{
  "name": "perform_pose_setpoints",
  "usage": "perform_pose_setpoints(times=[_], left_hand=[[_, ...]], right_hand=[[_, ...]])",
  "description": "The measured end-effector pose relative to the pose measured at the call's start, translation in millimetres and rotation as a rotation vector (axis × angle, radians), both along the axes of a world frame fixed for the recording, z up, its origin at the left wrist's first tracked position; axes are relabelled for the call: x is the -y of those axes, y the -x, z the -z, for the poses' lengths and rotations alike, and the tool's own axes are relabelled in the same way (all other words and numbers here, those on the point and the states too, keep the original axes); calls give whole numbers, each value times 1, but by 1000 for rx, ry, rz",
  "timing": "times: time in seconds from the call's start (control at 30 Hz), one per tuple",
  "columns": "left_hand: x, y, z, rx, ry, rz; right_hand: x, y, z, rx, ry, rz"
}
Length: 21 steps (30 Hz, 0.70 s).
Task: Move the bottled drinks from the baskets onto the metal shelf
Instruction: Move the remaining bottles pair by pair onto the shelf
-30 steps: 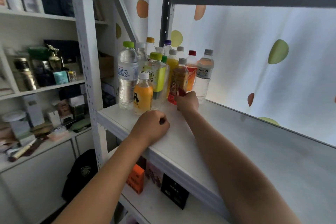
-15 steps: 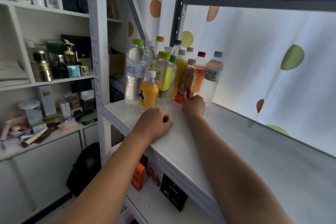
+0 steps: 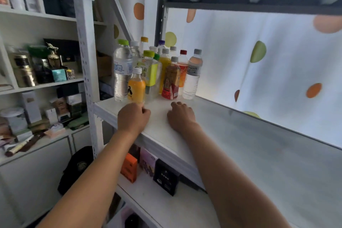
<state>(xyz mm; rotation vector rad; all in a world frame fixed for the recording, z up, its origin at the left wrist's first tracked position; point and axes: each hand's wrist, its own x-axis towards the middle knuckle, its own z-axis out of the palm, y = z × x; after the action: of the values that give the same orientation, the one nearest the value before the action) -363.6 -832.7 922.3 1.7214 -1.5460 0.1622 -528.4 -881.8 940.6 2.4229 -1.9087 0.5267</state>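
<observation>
**Item: bottled drinks, grouped at left end of metal shelf — risk of toppling**

Location. A cluster of bottled drinks (image 3: 157, 72) stood upright at the left end of the metal shelf (image 3: 240, 144), packed close, several touching. Front row, left to right: a clear water bottle (image 3: 122, 72) with green cap, a small orange drink (image 3: 136, 87), a brown tea bottle (image 3: 170, 81) with red label, a second water bottle (image 3: 192, 76) with grey cap. No baskets were in view.

Hands. The left hand (image 3: 134, 118) lay curled in a loose fist on the shelf, knuckles just beside the base of the small orange drink; whether it touched could not be told. The right hand (image 3: 181, 114) rested on the shelf with fingers curled under, near the brown tea bottle but apart from it. Neither hand held anything.

Hazards, as judged.
- A knuckle nudge from the left hand would likely tip the small orange drink, which stood nearest the shelf's front edge.
- The bottles were tall and tightly packed; one falling would probably knock down its neighbours.
- The far right of the shelf lay unused, so crowding was avoidable.
</observation>
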Motion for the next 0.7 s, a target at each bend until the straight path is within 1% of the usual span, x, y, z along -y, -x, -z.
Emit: perform_pose_setpoints(times=[0.07,0.13,0.2,0.33,0.4,0.5,0.6,0.63,0.7], left_hand=[[-11,-6,12,-49,-48,98],[-28,-14,26,31,-74,186],[-45,-15,37,92,-109,207],[-84,-15,43,64,-181,314],[-105,-19,41,137,-236,326],[-138,-19,42,265,-251,345],[-166,-23,46,279,-231,301],[-174,-30,50,273,-252,282],[-188,-43,58,290,-319,266]], right_hand=[[-19,5,-1,-36,-79,47],[-41,5,-1,-68,-116,56],[-62,2,0,-86,-135,40],[-109,-5,4,-103,-168,47],[-134,-9,10,-94,-137,55],[-180,-25,37,-98,83,119],[-215,-38,67,-156,166,129],[-223,-42,74,-132,173,113],[-237,-50,81,8,160,61]])
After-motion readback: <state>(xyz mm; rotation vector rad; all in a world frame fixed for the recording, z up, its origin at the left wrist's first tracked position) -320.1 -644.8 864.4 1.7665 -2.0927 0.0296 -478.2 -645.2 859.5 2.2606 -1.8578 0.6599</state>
